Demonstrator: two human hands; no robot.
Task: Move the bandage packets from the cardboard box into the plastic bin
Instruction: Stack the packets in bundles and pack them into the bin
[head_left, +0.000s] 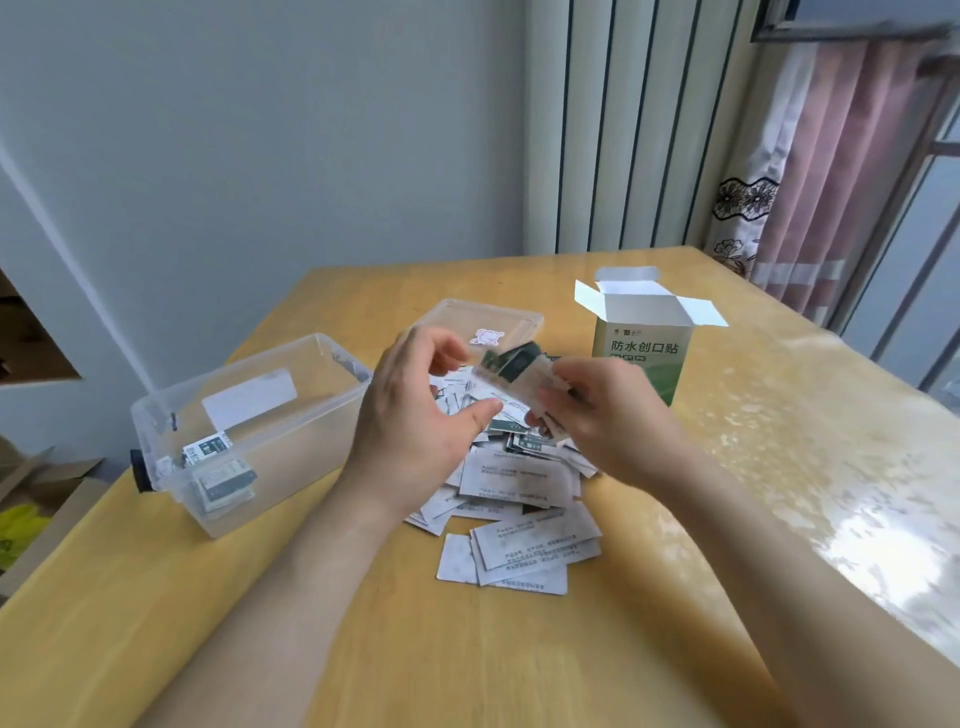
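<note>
Packets (511, 371) pinched as a stack in the right hand (602, 415) want squaring against the spread, curved fingers of the left hand (415, 415) before dropping together into the bin (306, 452).

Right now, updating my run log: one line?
right hand: holds white-green paper bandage packets | left hand: open | clear plastic bin: few packets inside

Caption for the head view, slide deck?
Right hand pinches a stack of white-and-green bandage packets over the loose pile on the yellow table, clear plastic bin at left.
</note>
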